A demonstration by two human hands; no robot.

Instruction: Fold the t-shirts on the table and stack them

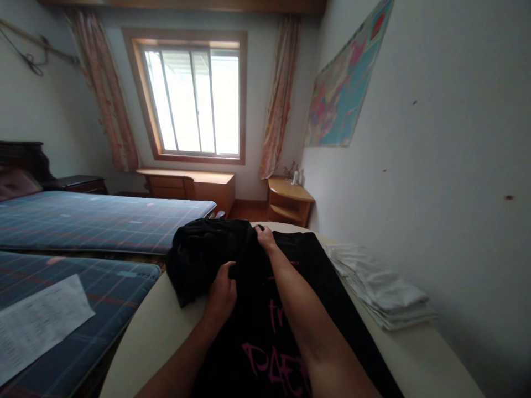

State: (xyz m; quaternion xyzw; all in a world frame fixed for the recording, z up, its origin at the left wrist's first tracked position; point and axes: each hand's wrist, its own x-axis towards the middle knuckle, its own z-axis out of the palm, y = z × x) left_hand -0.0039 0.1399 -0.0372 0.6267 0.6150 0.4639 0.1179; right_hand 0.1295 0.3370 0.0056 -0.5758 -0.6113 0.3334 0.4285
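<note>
A black top (340, 309) with pink lettering lies spread on a pale round-edged table (136, 337). Its far left part is bunched into a dark heap (199, 254); whether this is a sleeve, a hood or a second garment cannot be made out. My left hand (223, 293) is closed on the black cloth at the near side of that heap. Farther off, at the upper part of the top, my right hand (264, 237) pinches a fold of the same cloth. My right forearm covers part of the lettering.
A stack of folded white cloths (381, 287) lies at the table's right, beside the wall. To the left stand two plaid mattresses (95, 221), the nearer bearing a printed sheet (45, 326). A wooden desk (207, 179) and a corner shelf (290, 190) are beyond the table.
</note>
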